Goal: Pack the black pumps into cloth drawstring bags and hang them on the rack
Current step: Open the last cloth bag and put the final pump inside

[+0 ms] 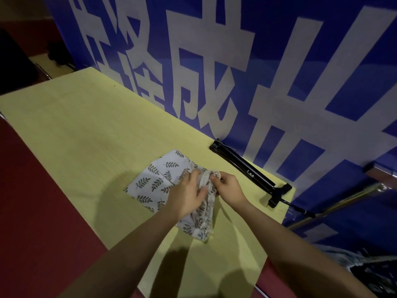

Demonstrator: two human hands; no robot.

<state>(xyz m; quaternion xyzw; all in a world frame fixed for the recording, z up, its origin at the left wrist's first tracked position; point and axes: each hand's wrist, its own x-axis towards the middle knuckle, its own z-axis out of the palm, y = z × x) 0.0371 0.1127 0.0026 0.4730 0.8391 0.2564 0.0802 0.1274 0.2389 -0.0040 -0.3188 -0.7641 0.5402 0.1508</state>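
Gathering the bag (199, 203) at its mouth, my left hand (189, 194) and right hand (228, 187) curl their fingers on bunched cloth, likely to close it. It rests on the worktop (75, 136) over another bag (156, 177). Pumps unseen.

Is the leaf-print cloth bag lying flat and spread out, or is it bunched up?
Partly both: the leaf-print cloth bag lies flat at its far-left end, but is gathered where the left hand and right hand grip it.

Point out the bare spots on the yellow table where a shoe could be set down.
Bare: the wide stretch of table left of the leaf-print bags, back to the blue banner. Crowded: right end, where both hands work the cloth beside the black folded stand.
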